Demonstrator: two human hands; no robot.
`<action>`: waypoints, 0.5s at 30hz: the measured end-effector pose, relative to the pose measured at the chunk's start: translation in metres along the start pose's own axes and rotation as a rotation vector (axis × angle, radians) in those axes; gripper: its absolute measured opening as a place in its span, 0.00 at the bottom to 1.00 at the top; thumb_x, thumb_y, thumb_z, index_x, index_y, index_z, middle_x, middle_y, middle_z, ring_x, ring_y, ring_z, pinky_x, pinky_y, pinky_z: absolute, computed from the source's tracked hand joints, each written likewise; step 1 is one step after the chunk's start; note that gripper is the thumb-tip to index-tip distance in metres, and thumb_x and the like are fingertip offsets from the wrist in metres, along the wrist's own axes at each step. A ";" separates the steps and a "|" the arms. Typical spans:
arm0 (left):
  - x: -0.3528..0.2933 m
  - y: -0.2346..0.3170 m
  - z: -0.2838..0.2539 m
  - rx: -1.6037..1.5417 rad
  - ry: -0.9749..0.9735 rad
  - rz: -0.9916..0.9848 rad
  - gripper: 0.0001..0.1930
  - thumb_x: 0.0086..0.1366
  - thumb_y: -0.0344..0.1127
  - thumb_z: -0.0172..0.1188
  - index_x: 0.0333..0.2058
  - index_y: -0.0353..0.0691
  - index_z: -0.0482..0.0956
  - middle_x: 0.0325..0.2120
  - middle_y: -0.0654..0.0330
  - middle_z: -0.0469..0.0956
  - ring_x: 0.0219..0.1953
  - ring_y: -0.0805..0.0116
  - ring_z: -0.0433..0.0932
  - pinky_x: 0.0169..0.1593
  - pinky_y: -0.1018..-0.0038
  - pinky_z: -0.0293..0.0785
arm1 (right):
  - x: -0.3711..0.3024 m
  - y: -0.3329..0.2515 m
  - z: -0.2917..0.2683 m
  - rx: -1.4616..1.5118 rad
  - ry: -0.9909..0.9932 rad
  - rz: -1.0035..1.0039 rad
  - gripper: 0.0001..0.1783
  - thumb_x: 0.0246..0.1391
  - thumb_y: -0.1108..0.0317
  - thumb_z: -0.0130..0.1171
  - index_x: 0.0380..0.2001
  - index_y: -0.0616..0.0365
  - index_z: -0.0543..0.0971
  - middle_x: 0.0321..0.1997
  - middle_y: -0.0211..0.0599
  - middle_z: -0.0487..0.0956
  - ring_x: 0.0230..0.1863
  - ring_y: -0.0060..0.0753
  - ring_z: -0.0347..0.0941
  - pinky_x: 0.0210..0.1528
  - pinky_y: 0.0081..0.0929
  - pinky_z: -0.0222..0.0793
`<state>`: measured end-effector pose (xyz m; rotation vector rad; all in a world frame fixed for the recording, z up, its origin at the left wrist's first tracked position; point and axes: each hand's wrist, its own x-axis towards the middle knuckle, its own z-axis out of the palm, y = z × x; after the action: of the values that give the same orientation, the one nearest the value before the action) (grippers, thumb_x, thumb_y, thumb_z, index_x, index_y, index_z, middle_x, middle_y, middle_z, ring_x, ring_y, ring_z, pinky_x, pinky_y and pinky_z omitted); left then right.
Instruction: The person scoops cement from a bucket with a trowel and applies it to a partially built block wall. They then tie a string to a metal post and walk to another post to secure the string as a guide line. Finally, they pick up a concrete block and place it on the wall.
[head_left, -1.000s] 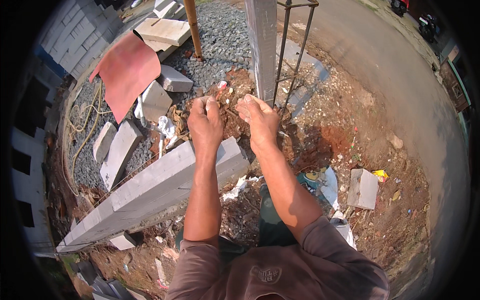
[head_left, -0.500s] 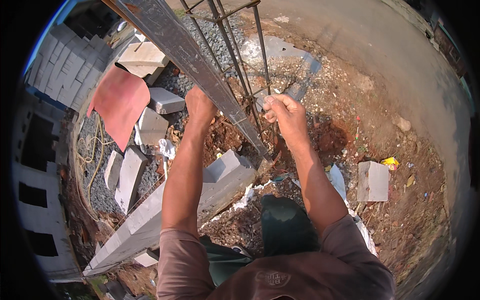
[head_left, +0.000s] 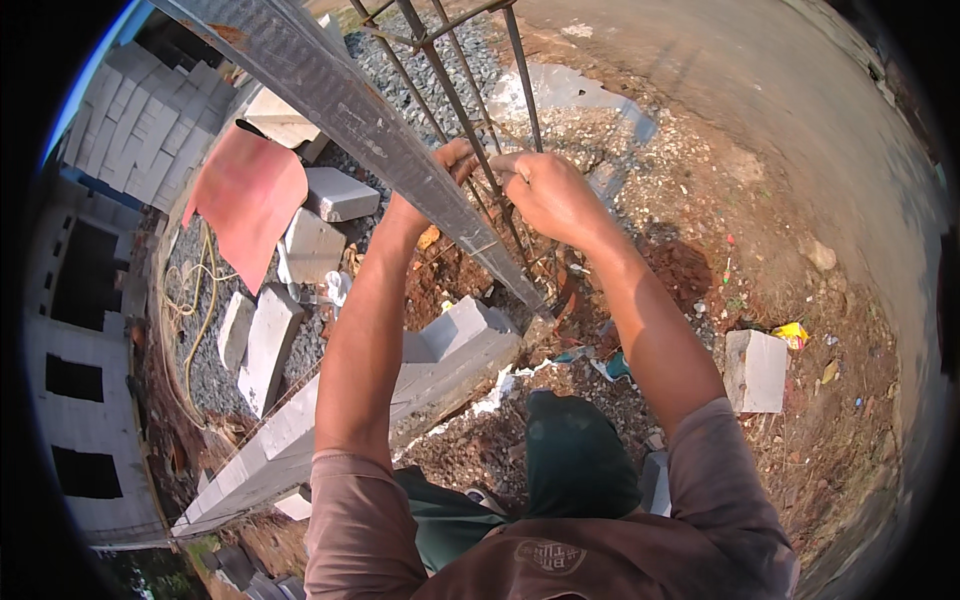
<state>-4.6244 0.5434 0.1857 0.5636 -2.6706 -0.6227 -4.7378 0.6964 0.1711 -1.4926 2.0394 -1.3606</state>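
Note:
A tall, worn grey metal bar (head_left: 370,120) runs from the upper left down to the end of a low grey block wall (head_left: 270,455). Beside it rises a cage of rusty rebar (head_left: 465,125) with a tie ring near its top. My left hand (head_left: 408,212) reaches behind the bar, its bent fingers showing at the rebar. From the other side my right hand (head_left: 550,195) comes to the same rods, with thumb and fingers pinched together. The two sets of fingertips are close to each other. What they grip is too small or hidden to make out.
Pale blocks (head_left: 268,340) and a curved reddish sheet (head_left: 250,195) lie on gravel at left, near a yellowish cord (head_left: 195,345). A single block (head_left: 755,370) sits on the dirt at right, by a yellow wrapper (head_left: 792,335). Stacked blocks (head_left: 150,110) stand far left.
My right hand has moved left and up to the rebar. My left hand has moved up and right, its fingers now showing past the bar. Both hands are closer together.

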 end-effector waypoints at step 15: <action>0.039 -0.013 -0.011 0.307 -0.301 0.195 0.08 0.54 0.33 0.57 0.32 0.37 0.78 0.25 0.54 0.78 0.29 0.58 0.77 0.32 0.68 0.71 | 0.005 -0.005 0.019 0.043 -0.166 0.126 0.17 0.49 0.65 0.55 0.41 0.63 0.75 0.31 0.49 0.78 0.31 0.42 0.75 0.37 0.36 0.68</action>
<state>-4.6500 0.5119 0.1975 0.2965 -3.0843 -0.2595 -4.7240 0.6816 0.1666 -1.3840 1.9535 -1.1837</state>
